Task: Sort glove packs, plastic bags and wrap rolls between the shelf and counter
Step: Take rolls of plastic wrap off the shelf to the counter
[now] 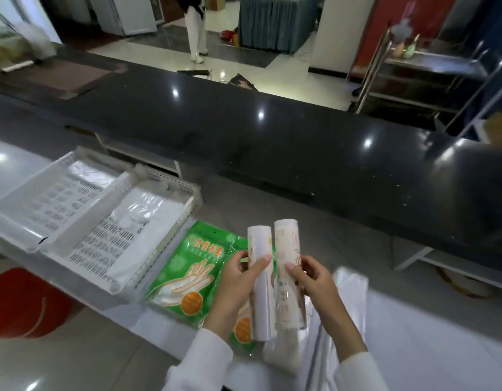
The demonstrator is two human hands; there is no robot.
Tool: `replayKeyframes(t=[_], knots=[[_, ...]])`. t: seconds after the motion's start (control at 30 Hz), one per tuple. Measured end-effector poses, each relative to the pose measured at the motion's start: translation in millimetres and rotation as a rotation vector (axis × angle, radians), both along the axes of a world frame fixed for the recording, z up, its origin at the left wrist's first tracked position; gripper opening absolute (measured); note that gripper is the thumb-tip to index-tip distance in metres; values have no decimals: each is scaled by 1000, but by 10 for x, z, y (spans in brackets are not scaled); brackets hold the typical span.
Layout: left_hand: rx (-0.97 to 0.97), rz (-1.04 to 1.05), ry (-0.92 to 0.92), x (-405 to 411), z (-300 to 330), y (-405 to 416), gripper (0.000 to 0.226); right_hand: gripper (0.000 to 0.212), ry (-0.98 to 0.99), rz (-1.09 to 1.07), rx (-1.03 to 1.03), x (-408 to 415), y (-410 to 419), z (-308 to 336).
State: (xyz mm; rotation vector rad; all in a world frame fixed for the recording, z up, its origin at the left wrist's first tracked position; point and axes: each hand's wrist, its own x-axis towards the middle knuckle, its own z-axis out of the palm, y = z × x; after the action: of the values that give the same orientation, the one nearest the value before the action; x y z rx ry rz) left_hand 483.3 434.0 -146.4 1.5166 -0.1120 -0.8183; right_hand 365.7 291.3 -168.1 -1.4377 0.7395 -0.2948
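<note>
My left hand (235,280) grips a white wrap roll (260,294), held upright above the counter. Beside it my right hand (314,280) grips a second wrap roll (289,249) with printed wrapping; the two rolls stand side by side, almost touching. Under my left hand lie green glove packs (187,269) with a hand picture, flat on the grey counter (272,210). Clear plastic bags (354,300) lie under and to the right of my right hand.
A white perforated tray (103,244) with two compartments sits at the left, holding clear plastic items (142,210). A raised black countertop (272,142) runs across behind. A steel rack (430,63) stands at the far right, and a person (196,26) stands on the floor beyond.
</note>
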Motion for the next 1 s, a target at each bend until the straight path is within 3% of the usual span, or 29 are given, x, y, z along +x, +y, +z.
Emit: replayKeyframes(t=[0.33,0.5,0.6,0.87,1.0], knots=[[34,-325,127,-133,-259,-544,38,47,60,-223,7,-461,-209,-86],[15,-422,164,-635,-389,-903,58,28,66,-327,54,-1038,-418,-138],[35,-444,186,-991,-455,-1082,61,28,92,-370,97,-1438,-595,-193],[152,-435,74,-1898,-671,-1454,44,37,294,-339,180,-2424,-1057,-458],[251,-476,-101,-2170,-762,-1535,48,34,361,-331,176,-2683,-1142,-560]])
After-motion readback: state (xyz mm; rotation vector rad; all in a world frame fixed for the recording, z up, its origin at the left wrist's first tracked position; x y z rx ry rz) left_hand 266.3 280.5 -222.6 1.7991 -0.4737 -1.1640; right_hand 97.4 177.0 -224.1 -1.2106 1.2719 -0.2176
